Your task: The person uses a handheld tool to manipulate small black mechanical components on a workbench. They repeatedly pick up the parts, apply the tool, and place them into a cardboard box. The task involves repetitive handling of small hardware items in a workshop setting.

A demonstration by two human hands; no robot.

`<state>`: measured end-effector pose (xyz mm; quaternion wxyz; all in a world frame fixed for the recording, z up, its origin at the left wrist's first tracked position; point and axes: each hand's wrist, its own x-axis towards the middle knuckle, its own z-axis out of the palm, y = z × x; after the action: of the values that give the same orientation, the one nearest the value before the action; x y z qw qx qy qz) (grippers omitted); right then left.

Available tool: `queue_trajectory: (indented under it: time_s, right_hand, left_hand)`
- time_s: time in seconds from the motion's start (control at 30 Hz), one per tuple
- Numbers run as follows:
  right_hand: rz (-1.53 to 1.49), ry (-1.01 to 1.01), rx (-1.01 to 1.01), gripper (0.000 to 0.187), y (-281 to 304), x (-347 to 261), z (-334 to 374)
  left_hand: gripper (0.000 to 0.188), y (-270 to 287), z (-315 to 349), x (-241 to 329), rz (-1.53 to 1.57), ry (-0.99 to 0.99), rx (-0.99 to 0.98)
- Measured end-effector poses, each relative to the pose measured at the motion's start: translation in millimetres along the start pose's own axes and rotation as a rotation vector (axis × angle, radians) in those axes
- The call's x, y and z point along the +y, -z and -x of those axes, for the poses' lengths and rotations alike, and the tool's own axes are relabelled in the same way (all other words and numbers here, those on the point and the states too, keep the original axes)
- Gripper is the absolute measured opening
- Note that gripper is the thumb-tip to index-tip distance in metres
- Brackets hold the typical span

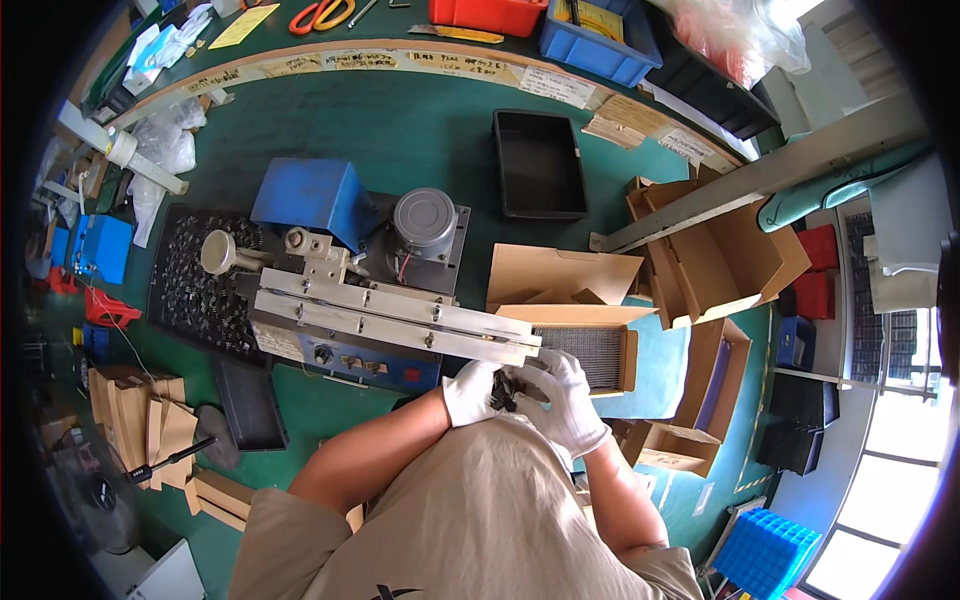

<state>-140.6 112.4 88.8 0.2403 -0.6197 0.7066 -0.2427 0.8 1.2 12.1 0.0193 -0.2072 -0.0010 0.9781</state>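
Observation:
My two hands wear white gloves and meet close to my body, just below the right end of a long metal rail (400,318) on a bench machine. My left hand (468,394) is curled around a small bunch of black parts (503,391), too small to make out singly. My right hand (565,402) has its fingers bent beside that bunch and close to the rail's end; what its fingertips hold is hidden. To the right of the rail's end, an open cardboard box (627,362) holds rows of thin grey pieces (580,350).
The machine carries a blue housing (312,200) and a grey round motor (424,220). At its left lies a black tray (165,290) of small dark parts. A black bin (540,165) stands behind, more cardboard boxes (725,260) at right. A shelf (380,60) spans the back.

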Motion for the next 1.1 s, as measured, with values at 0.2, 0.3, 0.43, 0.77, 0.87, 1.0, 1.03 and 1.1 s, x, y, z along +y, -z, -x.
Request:
queue_trajectory:
  time_s: [0.2, 0.3, 0.43, 0.77, 0.87, 1.0, 1.03, 1.1]
  right_hand:
    - [-0.003, 0.013, -0.034, 0.036, 2, 6, 6]
    - [-0.235, 0.077, -0.016, 0.024, 0, 20, 4]
    - [-0.369, -0.186, 0.086, 0.013, 2, 18, 9]
    - [-0.317, -0.260, 0.199, 0.009, 24, 2, -4]
    - [-0.120, 0.027, 0.260, 0.023, 36, 3, -14]
    - [-0.085, -0.020, 0.229, 0.031, 45, -8, -28]
    - [-0.045, -0.007, 0.193, 0.032, 47, -9, -30]
    - [-0.004, 0.023, 0.154, 0.033, 51, -13, -34]
  left_hand:
    - [0.052, 26, -8, -5, 0.106, 0.057, -0.091]
    - [0.049, 30, -15, -7, 0.105, 0.065, -0.021]
    - [0.047, 25, -10, -5, 0.071, 0.101, 0.033]
    - [0.043, 20, -5, -4, 0.036, 0.072, 0.058]
    - [0.042, 22, -7, -4, 0.026, 0.078, 0.059]
    - [0.042, 22, -7, -2, 0.032, 0.077, 0.034]
    - [0.042, 21, -6, -1, 0.038, 0.076, 0.043]
    - [0.041, 19, -4, -1, 0.052, 0.073, 0.062]
